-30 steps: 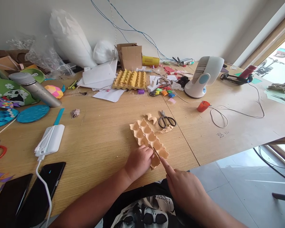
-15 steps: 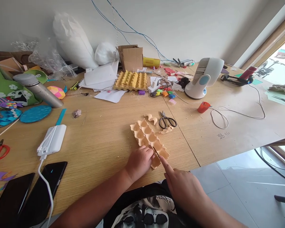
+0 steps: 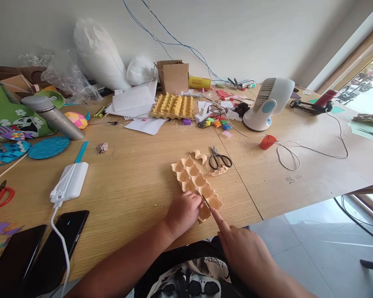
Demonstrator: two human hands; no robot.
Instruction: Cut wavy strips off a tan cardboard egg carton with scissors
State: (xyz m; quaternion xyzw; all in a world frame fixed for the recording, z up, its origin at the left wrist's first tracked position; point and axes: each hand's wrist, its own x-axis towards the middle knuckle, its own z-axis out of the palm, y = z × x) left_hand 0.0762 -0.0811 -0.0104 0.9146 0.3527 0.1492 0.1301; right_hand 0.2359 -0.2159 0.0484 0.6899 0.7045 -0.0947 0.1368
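Observation:
A peach-coloured cardboard egg tray (image 3: 199, 179) lies at a slant on the wooden table near its front edge. My left hand (image 3: 184, 211) is closed on the tray's near left side, fingers curled over the rim. In my right hand (image 3: 244, 244) is a knife (image 3: 206, 202), its thin dark blade lying along the ridge between the two rows of cups. My right index finger is stretched along the back of the blade; the handle is hidden in the palm. Just beyond the tray are black-handled scissors (image 3: 219, 159) and torn tray scraps (image 3: 199, 156).
A yellow egg tray (image 3: 172, 106), a cardboard box (image 3: 173, 76) and coloured clay packets stand at the back. To the right are a white fan (image 3: 269, 103) and a red cup (image 3: 267, 142). At left lie a power bank (image 3: 70, 182), two phones and red scissors (image 3: 0, 196).
The knife and my right hand have shifted very slightly toward me along the tray's ridge. My left hand keeps its hold; the whole view has moved a little.

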